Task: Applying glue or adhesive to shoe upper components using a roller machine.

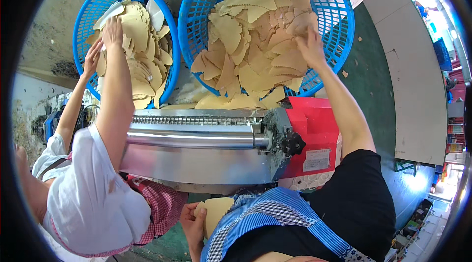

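Observation:
My left hand is low in the picture beside my blue checked apron. Its thumb and fingers are closed on a thin tan sheet piece with a zigzag edge. My right hand reaches into the large blue plastic basket, with thumb and fingers apart and the fingertips at a tan piece on the heap's right side. Many similar flat tan pieces, curved and zigzag-edged, fill that basket.
A co-worker on the left has both hands in a smaller blue basket of tan pieces. Between us and the baskets stands a machine with a steel roller, a black knob and a red end housing. More pieces lie behind it.

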Demonstrator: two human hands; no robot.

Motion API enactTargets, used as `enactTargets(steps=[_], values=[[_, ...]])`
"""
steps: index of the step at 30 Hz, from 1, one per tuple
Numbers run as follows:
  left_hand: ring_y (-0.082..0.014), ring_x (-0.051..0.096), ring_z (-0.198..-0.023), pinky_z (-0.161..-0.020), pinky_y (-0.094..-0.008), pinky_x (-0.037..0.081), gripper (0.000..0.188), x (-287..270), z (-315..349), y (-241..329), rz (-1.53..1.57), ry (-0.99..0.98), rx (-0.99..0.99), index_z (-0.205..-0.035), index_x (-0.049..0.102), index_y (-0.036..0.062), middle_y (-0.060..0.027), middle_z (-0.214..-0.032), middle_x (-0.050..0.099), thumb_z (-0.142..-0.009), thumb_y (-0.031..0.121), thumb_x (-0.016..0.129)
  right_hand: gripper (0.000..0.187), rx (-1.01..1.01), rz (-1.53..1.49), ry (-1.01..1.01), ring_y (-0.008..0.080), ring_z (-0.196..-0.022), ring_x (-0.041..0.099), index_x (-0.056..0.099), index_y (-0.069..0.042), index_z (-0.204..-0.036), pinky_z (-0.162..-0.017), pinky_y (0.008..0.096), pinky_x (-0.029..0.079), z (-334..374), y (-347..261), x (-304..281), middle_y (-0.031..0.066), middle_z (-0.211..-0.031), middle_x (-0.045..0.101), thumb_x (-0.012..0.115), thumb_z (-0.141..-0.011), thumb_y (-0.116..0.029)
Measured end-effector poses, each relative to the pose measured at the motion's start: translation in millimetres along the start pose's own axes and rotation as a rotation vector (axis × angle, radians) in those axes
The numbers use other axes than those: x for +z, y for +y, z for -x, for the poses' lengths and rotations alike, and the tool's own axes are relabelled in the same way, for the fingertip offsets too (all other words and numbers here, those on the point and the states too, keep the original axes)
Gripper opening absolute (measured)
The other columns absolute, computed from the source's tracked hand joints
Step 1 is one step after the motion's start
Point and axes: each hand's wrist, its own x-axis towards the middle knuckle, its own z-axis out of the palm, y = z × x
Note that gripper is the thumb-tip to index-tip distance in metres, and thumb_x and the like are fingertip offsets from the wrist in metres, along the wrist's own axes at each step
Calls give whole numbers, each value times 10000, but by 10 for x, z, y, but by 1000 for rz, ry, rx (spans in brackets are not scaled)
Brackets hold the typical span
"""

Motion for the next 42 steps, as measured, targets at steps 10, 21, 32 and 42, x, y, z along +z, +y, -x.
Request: enactTargets(steps=[10, 21, 32, 42], values=[[-50, 465, -637, -552, -232, 398, 166, 244, -461, 505, -439, -255, 476, -795, 562, 15, -2, -682, 540, -858, 156, 622, 243, -161, -844, -480, 107, -810, 596, 594, -3, -1080, -726, 236, 476, 1380, -2132, -2146, 57, -939, 648, 572, -895, -160], [-44, 555, -700, -592, -210, 449, 208, 183, -417, 504, -13, -638, 203, -975, 545, 18, -16, -808, 616, -848, 135, 659, 281, 199, -976, -942, 7, -590, 364, 544, -42, -733, -501, 208, 301, 2859, -2586, -1460, -76, -626, 447, 575, -923, -246], [-24, 494, -694, -593, -205, 413, 190, -64, -368, 281, -390, -690, 255, -903, 563, 32, 22, -772, 560, -861, 194, 652, 203, 190, -927, -1117, 52, -659, 449, 574, 24, -792, -577, 228, 393, 3209, -2619, -1578, 6, -662, 518, 625, -852, -163], [-117, 583, -932, -800, -243, 473, 498, 85, -449, 146, -22, -785, 95, -1178, 470, 6, -58, -1045, 587, -776, 139, 732, 292, 419, -1040, -693, 12, -601, 397, 578, 3, -756, -500, 200, 325, 3384, -2491, -1302, -54, -622, 486, 551, -938, -223]])
